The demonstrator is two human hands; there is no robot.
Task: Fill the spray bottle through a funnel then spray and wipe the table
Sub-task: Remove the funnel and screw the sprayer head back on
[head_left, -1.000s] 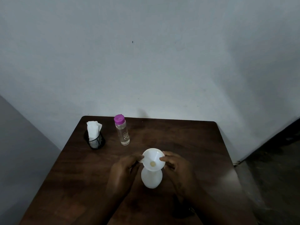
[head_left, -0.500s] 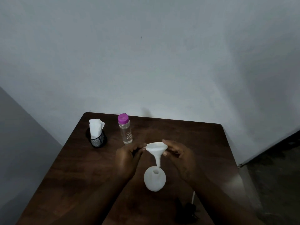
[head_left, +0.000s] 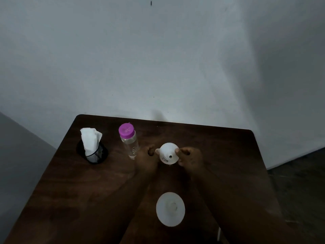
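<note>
One white funnel (head_left: pixel 167 153) hangs between your two hands above the table (head_left: pixel 219 155), well clear of the single white spray bottle (head_left: pixel 170 209), which stands close to you between your forearms. Beyond them stand one clear bottle with a purple cap (head_left: pixel 131 147) and one black mesh holder (head_left: pixel 95 155) stuffed with white tissues (head_left: pixel 89 140), both toward the far left of the table.

Half a second ago the funnel's spout pointed down just over the bottle's mouth; now the funnel is tipped so the spout's hole faces you, and it is farther from the bottle. A second ago it sat in the neck.

Your right hand (head_left: pixel 190 158) pinches the funnel's right rim, thumb on the edge and the other fingers (head_left: pixel 184 153) curled behind. Your left hand (head_left: pixel 146 159) is curled at the left rim and appears to pinch it, though the dim light blurs the contact. Both forearms reach forward, either side of the bottle.
</note>
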